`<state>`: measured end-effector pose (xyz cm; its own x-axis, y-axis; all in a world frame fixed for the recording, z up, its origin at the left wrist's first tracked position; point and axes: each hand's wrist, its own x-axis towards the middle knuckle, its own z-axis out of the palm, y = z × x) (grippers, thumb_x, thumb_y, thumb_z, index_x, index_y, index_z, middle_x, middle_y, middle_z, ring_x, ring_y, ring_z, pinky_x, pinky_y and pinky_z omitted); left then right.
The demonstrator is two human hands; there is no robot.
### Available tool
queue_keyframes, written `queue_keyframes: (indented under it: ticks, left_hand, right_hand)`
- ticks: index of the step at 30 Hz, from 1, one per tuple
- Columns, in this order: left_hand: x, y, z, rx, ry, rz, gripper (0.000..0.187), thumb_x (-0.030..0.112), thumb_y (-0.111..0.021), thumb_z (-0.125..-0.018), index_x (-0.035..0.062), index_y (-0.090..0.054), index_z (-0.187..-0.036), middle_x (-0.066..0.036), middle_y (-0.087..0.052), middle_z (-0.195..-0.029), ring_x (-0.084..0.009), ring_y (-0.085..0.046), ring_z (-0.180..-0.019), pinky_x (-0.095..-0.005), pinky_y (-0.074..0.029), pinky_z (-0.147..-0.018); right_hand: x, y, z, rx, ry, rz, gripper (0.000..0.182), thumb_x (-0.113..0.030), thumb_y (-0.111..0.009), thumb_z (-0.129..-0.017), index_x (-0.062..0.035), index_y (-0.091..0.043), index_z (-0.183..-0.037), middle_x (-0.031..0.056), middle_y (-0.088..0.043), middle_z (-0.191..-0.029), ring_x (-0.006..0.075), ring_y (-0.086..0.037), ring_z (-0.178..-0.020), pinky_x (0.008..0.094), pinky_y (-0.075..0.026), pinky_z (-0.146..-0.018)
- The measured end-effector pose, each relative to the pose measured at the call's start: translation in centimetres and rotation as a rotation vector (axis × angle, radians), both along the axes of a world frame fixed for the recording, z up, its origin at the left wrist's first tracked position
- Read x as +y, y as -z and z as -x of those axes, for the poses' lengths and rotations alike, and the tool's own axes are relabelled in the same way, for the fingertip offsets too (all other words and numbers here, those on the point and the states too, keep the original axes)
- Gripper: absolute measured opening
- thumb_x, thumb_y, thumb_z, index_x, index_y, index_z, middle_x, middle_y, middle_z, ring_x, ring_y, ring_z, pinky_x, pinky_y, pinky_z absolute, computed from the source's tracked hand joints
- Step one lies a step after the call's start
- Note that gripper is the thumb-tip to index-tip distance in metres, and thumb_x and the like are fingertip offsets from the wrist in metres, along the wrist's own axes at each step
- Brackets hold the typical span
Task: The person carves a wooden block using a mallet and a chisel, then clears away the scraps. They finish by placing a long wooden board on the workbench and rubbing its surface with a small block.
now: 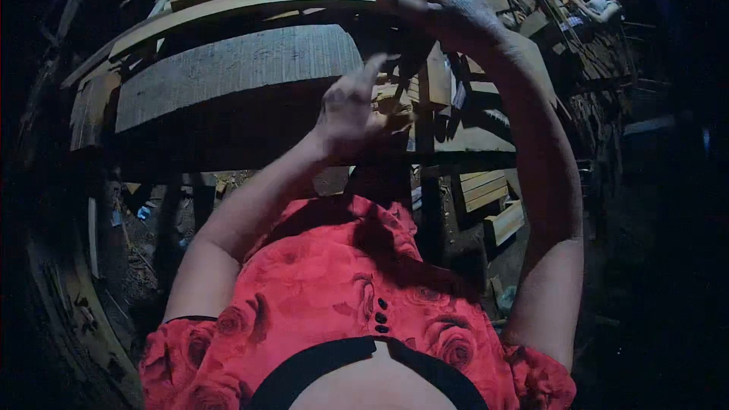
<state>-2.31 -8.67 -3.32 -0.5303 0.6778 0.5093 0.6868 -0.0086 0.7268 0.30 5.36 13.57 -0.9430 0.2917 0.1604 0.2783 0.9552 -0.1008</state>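
My left hand (351, 110) is raised at the right end of a thick rough-sawn wooden block (243, 68), its fingers apart and slightly blurred. Small light wood pieces (395, 102) lie just beside and beneath it. Higher up, my right hand (448, 4) reaches over the right end of a long pale wooden strip (250, 9); its fingers are blurred, and whether they touch the strip or hold anything is unclear.
Upright timber (435, 80) stands right of the small pieces. Below the work surface lie a slatted wood piece (484, 188) and a short block (504, 222). Another person (600, 11) sits at the far upper right, beside piled wood strips. Darkness hides the outer edges.
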Motion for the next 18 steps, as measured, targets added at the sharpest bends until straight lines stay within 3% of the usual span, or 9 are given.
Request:
queue_keyframes:
  ticks: [1,3,4,6,8,10,11,15,18]
  left_hand:
    - [1.2,-1.3,0.4,0.001,-0.005,0.004,0.079,0.041,-0.075,-0.067,0.0048,-0.038,-0.128,-0.019,-0.055,-0.096,-0.0358,-0.058,-0.092,-0.0451,-0.048,-0.078]
    - [3.8,-3.6,1.8,-0.371,0.212,-0.405,0.073,0.035,-0.076,-0.069,0.0064,-0.039,-0.125,-0.018,-0.056,-0.094,-0.0307,-0.061,-0.086,-0.0411,-0.05,-0.07]
    - [4.1,-4.0,2.2,-0.37,0.211,-0.409,0.073,0.035,-0.076,-0.069,0.0064,-0.039,-0.125,-0.018,-0.056,-0.094,-0.0307,-0.061,-0.086,-0.0411,-0.05,-0.07]
    - [4.7,-3.8,2.6,-0.372,0.201,-0.288,0.062,0.026,-0.073,-0.073,0.0064,-0.04,-0.122,-0.018,-0.058,-0.096,-0.0265,-0.062,-0.081,-0.0353,-0.05,-0.063]
    - [5.6,-2.9,3.0,-0.268,0.146,-0.28,0.049,0.019,-0.07,-0.078,0.0049,-0.044,-0.117,-0.016,-0.06,-0.093,-0.0205,-0.063,-0.076,-0.0291,-0.051,-0.056]
    - [4.9,-3.9,2.6,-0.612,0.235,-0.428,0.037,0.022,-0.071,-0.077,0.0018,-0.052,-0.102,-0.008,-0.06,-0.079,-0.0119,-0.061,-0.065,-0.0247,-0.05,-0.052]
    - [4.7,-4.2,2.3,-0.787,0.276,-0.5,0.033,0.024,-0.071,-0.077,0.0003,-0.057,-0.095,-0.004,-0.06,-0.071,-0.0076,-0.06,-0.06,-0.0225,-0.049,-0.05]
    - [4.6,-5.4,1.9,-0.651,0.251,-0.454,0.029,0.024,-0.07,-0.076,0.001,-0.058,-0.09,-0.005,-0.061,-0.07,-0.0088,-0.06,-0.059,-0.0224,-0.05,-0.049]
    - [4.7,-5.7,1.7,-0.524,0.226,-0.38,0.027,0.019,-0.071,-0.076,0.0029,-0.06,-0.094,-0.001,-0.057,-0.064,-0.0072,-0.057,-0.056,-0.0223,-0.047,-0.048]
  right_hand:
    - [-0.2,-0.2,-0.2,0.004,-0.016,0.109,0.057,-0.054,-0.06,-0.079,-0.0046,-0.06,-0.108,0.0169,-0.065,-0.088,0.0275,-0.065,-0.08,0.039,-0.051,-0.072]
    - [0.2,-0.3,-0.9,0.011,-0.041,0.212,0.059,-0.054,-0.058,-0.081,-0.0021,-0.058,-0.109,0.0169,-0.065,-0.088,0.0262,-0.065,-0.079,0.0386,-0.051,-0.071]
    - [1.3,0.1,-1.9,0.054,-0.054,0.65,0.061,-0.054,-0.058,-0.082,0.0002,-0.057,-0.109,0.0173,-0.064,-0.087,0.0258,-0.064,-0.078,0.0386,-0.05,-0.071]
    - [3.2,1.5,-3.3,0.094,-0.06,1.089,0.063,-0.055,-0.057,-0.082,0.0026,-0.055,-0.11,0.0177,-0.064,-0.086,0.0253,-0.064,-0.078,0.0387,-0.05,-0.071]
    - [5.0,4.1,-4.5,0.265,0.202,0.893,0.067,-0.056,-0.058,-0.081,0.0029,-0.053,-0.113,0.0167,-0.063,-0.087,0.0225,-0.062,-0.081,0.0382,-0.05,-0.074]
    - [9.7,11.4,-5.5,0.227,0.243,0.465,0.071,-0.058,-0.06,-0.078,0.0006,-0.053,-0.117,0.019,-0.062,-0.09,0.0274,-0.062,-0.09,0.0412,-0.049,-0.081]
    - [9.3,11.9,-6.3,-0.047,0.32,0.276,0.07,-0.053,-0.062,-0.078,-0.0037,-0.048,-0.125,0.0163,-0.06,-0.098,0.0254,-0.061,-0.092,0.0343,-0.049,-0.071]
    - [8.9,17.0,-7.3,-0.137,0.423,0.187,0.079,-0.054,-0.064,-0.075,-0.0051,-0.039,-0.132,0.0226,-0.052,-0.119,0.0363,-0.055,-0.105,0.0441,-0.043,-0.092]
    - [7.7,17.1,-7.0,-0.112,0.46,0.238,0.081,-0.055,-0.065,-0.072,-0.0054,-0.039,-0.131,0.0247,-0.051,-0.119,0.0378,-0.053,-0.109,0.0436,-0.042,-0.093]
